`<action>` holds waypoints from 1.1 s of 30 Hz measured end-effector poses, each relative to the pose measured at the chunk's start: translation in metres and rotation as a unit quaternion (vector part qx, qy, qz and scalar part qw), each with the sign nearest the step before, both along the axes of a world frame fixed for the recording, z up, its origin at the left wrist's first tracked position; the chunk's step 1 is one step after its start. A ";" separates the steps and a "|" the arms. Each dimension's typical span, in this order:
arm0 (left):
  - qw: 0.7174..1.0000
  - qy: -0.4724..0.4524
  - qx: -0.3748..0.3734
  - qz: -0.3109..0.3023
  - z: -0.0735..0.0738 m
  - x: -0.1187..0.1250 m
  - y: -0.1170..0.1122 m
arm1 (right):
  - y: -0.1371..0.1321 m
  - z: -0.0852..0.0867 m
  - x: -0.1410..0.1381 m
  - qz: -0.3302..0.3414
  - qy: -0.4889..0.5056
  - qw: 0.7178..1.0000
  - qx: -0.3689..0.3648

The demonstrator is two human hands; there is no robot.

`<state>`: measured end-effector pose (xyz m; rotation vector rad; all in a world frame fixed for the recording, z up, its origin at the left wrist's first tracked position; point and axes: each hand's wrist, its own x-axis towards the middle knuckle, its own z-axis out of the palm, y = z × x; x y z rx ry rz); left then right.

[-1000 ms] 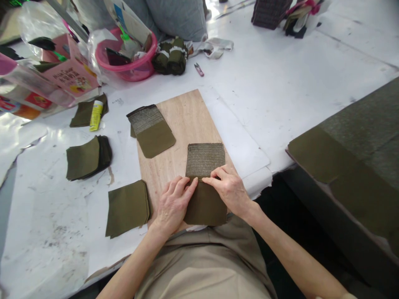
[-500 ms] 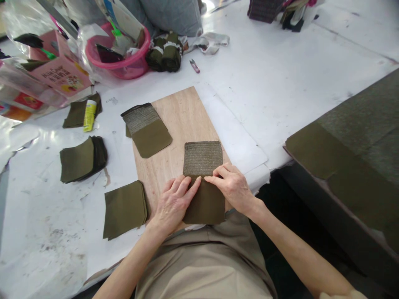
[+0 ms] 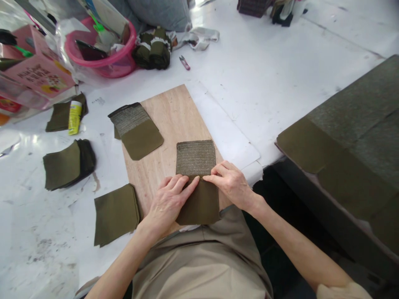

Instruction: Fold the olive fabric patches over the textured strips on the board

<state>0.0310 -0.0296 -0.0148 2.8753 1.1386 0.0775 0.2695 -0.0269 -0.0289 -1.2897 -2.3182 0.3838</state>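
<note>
On a wooden board lies an olive fabric piece overlapping a grey-green textured patch. My left hand rests flat on the fabric's left part, fingers stretched towards the seam. My right hand presses its fingertips on the seam where fabric meets patch, fingers together. A second joined piece lies at the board's upper left.
An olive fabric stack sits left of the board, another stack further left. A yellow glue tube, pink basin, pink box, rolled bundles and small snips stand behind. Large olive sheets lie at right.
The view has shifted, so everything sits further left. Both hands stay pressed along the seam, barely moved.
</note>
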 end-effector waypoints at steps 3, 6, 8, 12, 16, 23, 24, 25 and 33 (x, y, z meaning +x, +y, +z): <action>1.000 -0.005 0.012 -0.010 0.001 0.003 0.001 | 0.000 -0.001 0.001 0.000 -0.001 1.000 0.001; 1.000 -0.011 -0.004 -0.023 0.004 0.007 0.004 | -0.001 -0.001 0.003 -0.001 -0.001 1.000 0.001; 0.999 -0.008 -0.021 -0.027 0.007 0.009 0.006 | -0.002 -0.001 0.005 -0.004 -0.001 1.000 -0.001; 0.999 -0.001 -0.020 -0.029 0.006 0.012 0.008 | -0.003 -0.002 0.009 -0.009 0.007 1.000 0.002; 1.000 0.002 -0.005 -0.031 0.001 0.013 0.007 | -0.005 -0.003 0.012 -0.013 0.015 1.000 0.001; 0.999 -0.016 -0.023 -0.038 -0.001 0.018 0.008 | -0.008 -0.004 0.016 -0.015 0.015 1.000 -0.003; 0.999 -0.013 -0.025 -0.039 0.000 0.019 0.008 | -0.008 -0.004 0.016 -0.012 0.013 1.000 -0.002; 0.999 -0.008 -0.028 -0.038 0.001 0.020 0.009 | -0.008 -0.004 0.016 -0.010 0.010 1.000 0.000; 0.998 0.030 -0.044 -0.029 0.009 0.027 0.009 | -0.012 -0.003 0.024 0.006 -0.020 1.000 0.015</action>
